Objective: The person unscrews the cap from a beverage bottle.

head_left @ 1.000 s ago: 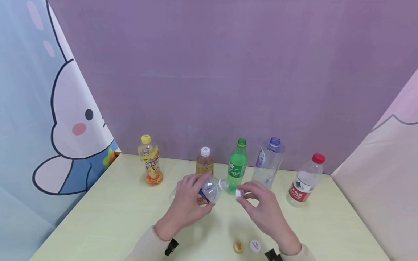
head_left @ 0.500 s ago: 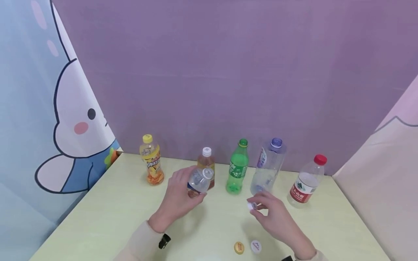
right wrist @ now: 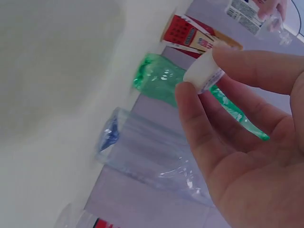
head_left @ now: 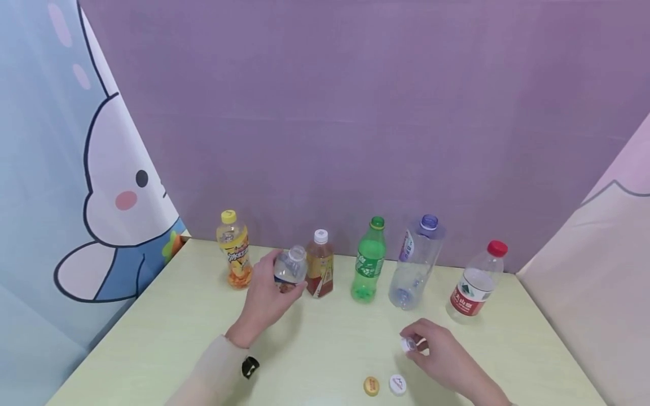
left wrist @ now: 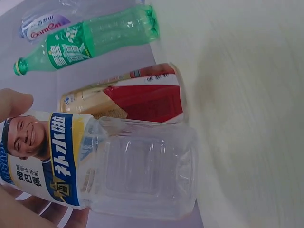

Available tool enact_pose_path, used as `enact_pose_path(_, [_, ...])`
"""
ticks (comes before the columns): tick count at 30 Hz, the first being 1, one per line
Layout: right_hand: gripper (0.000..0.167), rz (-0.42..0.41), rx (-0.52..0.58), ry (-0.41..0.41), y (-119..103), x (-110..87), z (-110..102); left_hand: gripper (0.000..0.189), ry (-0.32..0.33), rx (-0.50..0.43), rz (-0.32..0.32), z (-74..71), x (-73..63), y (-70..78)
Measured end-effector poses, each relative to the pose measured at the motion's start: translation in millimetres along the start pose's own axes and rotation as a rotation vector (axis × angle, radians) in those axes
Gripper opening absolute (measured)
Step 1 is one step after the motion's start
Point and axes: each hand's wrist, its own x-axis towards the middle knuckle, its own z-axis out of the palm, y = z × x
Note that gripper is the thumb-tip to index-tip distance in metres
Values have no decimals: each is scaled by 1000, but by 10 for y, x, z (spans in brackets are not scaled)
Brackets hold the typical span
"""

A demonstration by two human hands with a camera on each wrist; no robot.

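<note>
My left hand [head_left: 265,299] grips a clear plastic bottle [head_left: 291,267], uncapped and roughly upright, between the yellow-capped bottle [head_left: 236,256] and the white-capped amber drink bottle [head_left: 320,266]. In the left wrist view, the held bottle shows a blue, yellow and white label [left wrist: 47,159] with a smiling face. Its base appears close to the table, but contact cannot be told. Low over the table at right, my right hand [head_left: 443,354] pinches a white bottle cap [head_left: 408,344] between thumb and fingertips. A gold cap [head_left: 372,386] and a white printed cap [head_left: 398,384] lie near the front edge.
Right of the amber bottle stand an uncapped green bottle [head_left: 369,262], a tall clear bottle [head_left: 415,264] with an uncapped bluish neck, and a red-capped water bottle [head_left: 476,285]. A purple backdrop [head_left: 325,124] rises behind the pale table [head_left: 152,338].
The left hand has carried the clear bottle left, from sideways to nearly upright, beside the amber bottle. The right hand has drawn away right and nearer with the white cap.
</note>
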Motion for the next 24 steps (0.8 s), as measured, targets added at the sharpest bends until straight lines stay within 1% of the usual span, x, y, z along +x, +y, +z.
enact_pose_path(3, [22, 22, -17, -31, 61, -45, 2, 82, 0, -17, -32, -8, 56, -30])
enact_pose_path(6, [21, 13, -38, -61, 125, -90, 5, 83, -1, -43, -60, -8, 111, -86])
enact_pose_path(9, [21, 23, -58, -106, 185, -118, 10, 84, 13, -62, -78, -3, 150, -141])
enact_pose_path(14, [21, 110, -62, -163, 222, -165, 28, 86, 21, -70, -122, -7, 203, -221])
enact_pose_path(19, [20, 223, -20, -201, 191, -200, 55, 88, 29, -66, -156, -33, 262, -287])
enact_pose_path(22, [20, 294, 0, -230, 173, -203, 83, 88, 20, -60, -172, -43, 286, -321])
enact_pose_path(24, [20, 322, -3, -254, 174, -201, 104, 88, 8, -52, -184, -46, 295, -341])
